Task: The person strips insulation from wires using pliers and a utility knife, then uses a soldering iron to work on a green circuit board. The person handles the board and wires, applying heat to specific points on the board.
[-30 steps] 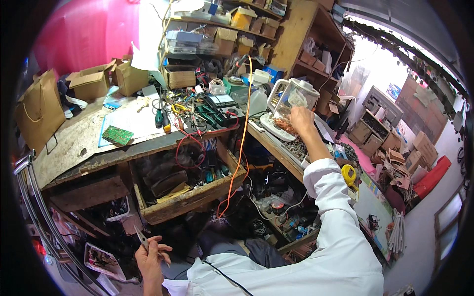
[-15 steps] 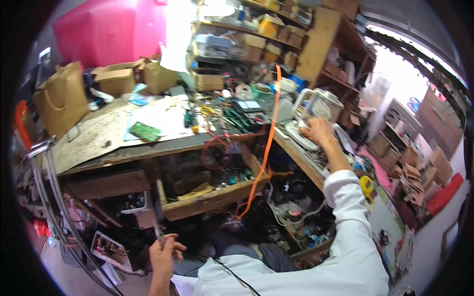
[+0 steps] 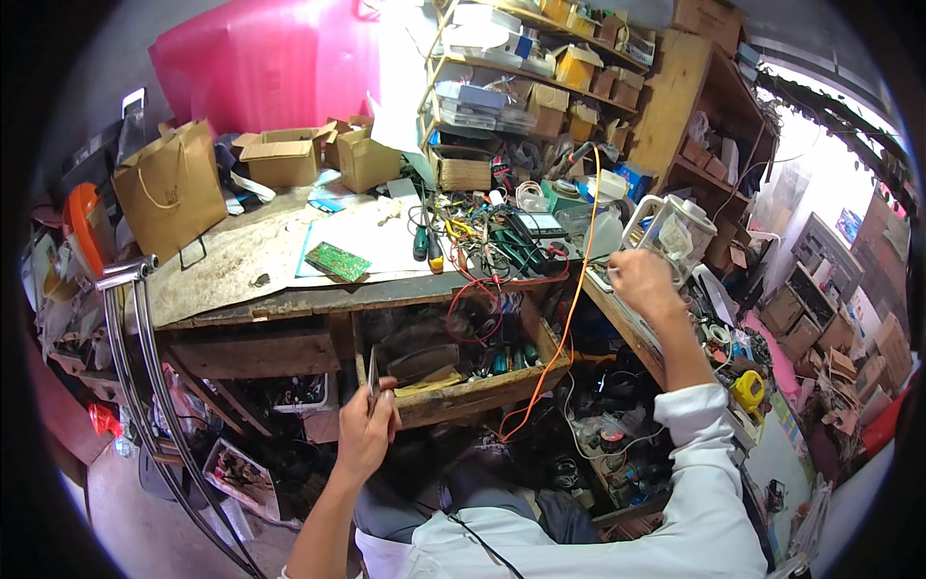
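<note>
My left hand (image 3: 368,429) is closed around slim metal tweezers (image 3: 373,369), their tips pointing up in front of the open wooden drawer (image 3: 453,398). At the right side bench my right hand (image 3: 644,282) has its fingers curled shut beside a clear container with a white handle (image 3: 683,234); whatever it may hold is hidden. A green circuit board (image 3: 338,261) lies on white paper near the front edge of the main bench (image 3: 227,265). A dark multimeter with a pale screen (image 3: 536,227) sits between the board and my right hand.
An orange cable (image 3: 577,299) hangs from the bench past the drawer. Screwdrivers (image 3: 422,239) and pliers (image 3: 463,227) lie by the paper. A metal crutch-like frame (image 3: 130,338) stands at left. Shelves of boxes (image 3: 550,106) rise behind; a yellow tape roll (image 3: 748,388) is at right.
My view has shifted, so the bench appears farther right. My left hand has risen toward the drawer with the tweezers. My right hand has drawn back a little from beside the clear container.
</note>
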The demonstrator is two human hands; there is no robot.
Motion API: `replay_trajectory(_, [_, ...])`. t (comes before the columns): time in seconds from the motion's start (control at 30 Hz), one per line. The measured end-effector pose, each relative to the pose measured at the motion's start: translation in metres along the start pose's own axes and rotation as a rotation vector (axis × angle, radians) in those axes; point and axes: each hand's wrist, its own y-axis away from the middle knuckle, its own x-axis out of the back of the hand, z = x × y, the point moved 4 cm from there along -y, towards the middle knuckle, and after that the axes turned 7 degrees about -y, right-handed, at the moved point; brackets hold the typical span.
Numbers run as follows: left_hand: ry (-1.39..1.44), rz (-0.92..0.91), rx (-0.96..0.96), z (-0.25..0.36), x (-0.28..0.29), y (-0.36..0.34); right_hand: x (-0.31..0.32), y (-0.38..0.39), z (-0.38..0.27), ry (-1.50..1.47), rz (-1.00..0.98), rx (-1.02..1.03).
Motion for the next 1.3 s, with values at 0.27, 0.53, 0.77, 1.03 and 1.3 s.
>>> replay_trajectory(0.27, [0.311, 0.070, 0.094, -0.043, -0.025, -0.077, -0.093, 0.058, -0.148, -0.857, 0.019, 0.318])
replay_trajectory(0.53, [0.256, -0.002, 0.165, -0.044, -0.020, -0.074, -0.160, 0.076, -0.197, -1.007, -0.001, 0.325])
replay_trajectory(0.77, [0.158, 0.040, 0.108, -0.045, -0.024, -0.077, -0.157, 0.065, -0.206, -0.962, -0.102, 0.376])
replay_trajectory(1.03, [0.132, 0.082, 0.078, -0.044, -0.024, -0.076, -0.105, -0.050, -0.237, -0.731, 0.473, 0.261])
replay_trajectory(1.3, [0.146, 0.080, 0.146, -0.037, -0.025, -0.075, -0.159, -0.130, -0.275, -0.391, -0.053, -0.028])
